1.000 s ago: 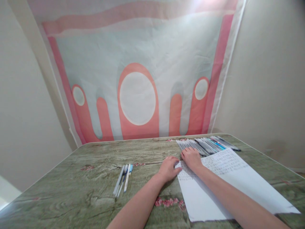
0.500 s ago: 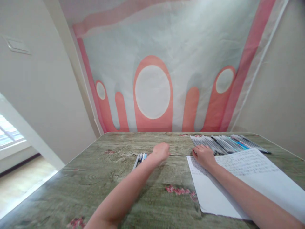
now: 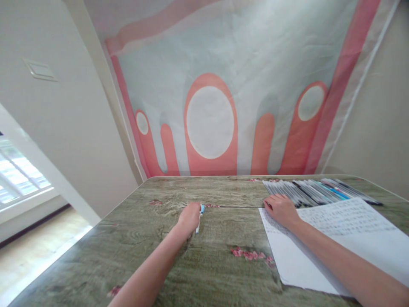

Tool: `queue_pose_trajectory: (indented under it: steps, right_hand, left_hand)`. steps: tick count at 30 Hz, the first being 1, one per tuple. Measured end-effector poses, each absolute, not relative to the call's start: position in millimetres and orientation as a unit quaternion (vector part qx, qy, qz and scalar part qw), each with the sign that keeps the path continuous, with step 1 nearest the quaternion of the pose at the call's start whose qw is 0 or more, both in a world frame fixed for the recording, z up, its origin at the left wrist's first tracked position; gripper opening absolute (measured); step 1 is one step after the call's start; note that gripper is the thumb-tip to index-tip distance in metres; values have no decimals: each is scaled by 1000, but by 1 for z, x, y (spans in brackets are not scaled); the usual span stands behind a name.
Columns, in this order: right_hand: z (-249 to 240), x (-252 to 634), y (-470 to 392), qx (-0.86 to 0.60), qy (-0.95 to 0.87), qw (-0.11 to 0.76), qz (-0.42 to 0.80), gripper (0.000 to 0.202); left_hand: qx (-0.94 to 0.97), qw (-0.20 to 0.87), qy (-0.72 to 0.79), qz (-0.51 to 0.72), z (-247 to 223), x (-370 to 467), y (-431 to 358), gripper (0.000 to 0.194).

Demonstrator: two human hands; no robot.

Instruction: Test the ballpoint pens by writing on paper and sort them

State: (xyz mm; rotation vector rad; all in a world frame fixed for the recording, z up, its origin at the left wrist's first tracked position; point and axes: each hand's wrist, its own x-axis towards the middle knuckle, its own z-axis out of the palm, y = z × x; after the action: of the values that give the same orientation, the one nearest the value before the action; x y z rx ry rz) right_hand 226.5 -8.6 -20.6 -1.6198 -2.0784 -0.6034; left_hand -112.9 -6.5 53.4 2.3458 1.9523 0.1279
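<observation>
On the wood-look table (image 3: 220, 238), left of the written-on paper (image 3: 358, 232), a blue-ended pen (image 3: 197, 227) beside the left hand (image 3: 189, 216), likely light, hard and slippery, best pinched mid-stick, right hand (image 3: 283, 209) curled on the paper, both grips too hidden to tell.

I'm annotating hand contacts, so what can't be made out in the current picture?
In the head view:
Left hand: its own back hides its fingertips and any grip.
Paper: the right forearm covers part; the picture's right edge cuts it off.
Writing: too small and blurred to read.
</observation>
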Motion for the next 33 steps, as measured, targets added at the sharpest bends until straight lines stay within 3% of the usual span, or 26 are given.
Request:
queue_pose_trajectory:
  steps: [33]
  right_hand:
    - [-24,230,-7,-560,-764,246,-204,25]
  left_hand:
    - [815,-15,578,38,22,-97,-6,32]
